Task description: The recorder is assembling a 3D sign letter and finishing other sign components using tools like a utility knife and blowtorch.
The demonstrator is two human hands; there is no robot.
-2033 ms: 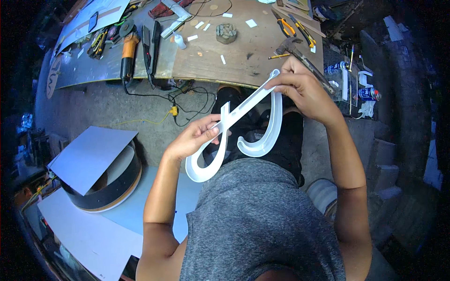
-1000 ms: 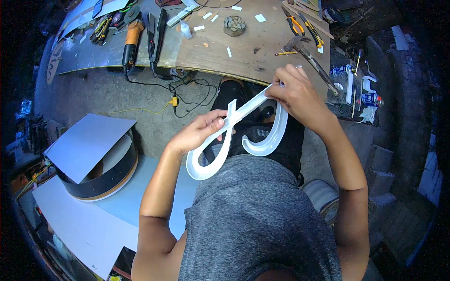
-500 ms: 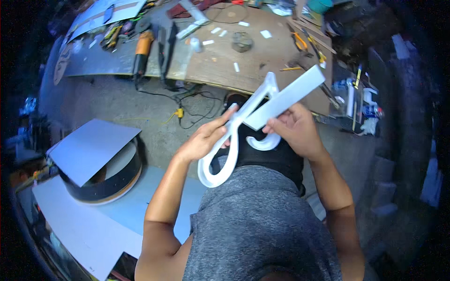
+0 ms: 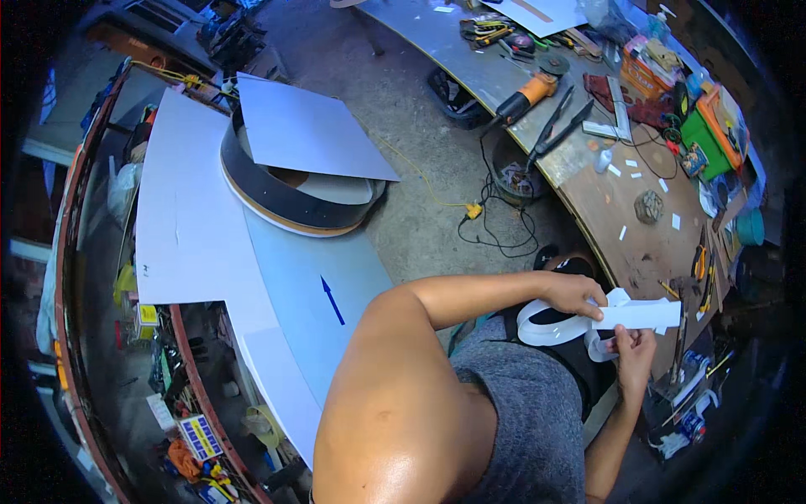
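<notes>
Over my lap I hold a white ampersand-shaped piece [image 4: 546,333], whose big loop shows left of my hands. My left hand [image 4: 573,294] is closed on it from above, the thumb at the near end of a flat white strip [image 4: 642,315]. Below the strip, my right hand [image 4: 635,357] pinches its lower edge between thumb and fingers. The strip lies across the upper part of the piece and hides much of it. A curled end of the piece hangs beside my right fingers.
A workbench [image 4: 579,181] at right carries an angle grinder [image 4: 529,97], tin snips [image 4: 558,126], a small white bottle [image 4: 603,161] and scraps. At left, a round dark-sided form [image 4: 294,197] under a grey sheet [image 4: 306,126] rests on white panels [image 4: 189,210]. A yellow-plugged cord [image 4: 473,210] crosses the floor.
My view has swung left, bringing the panels and round form toward the middle. The strip has turned from slanted to nearly level, and my left hand has come up against its end.
</notes>
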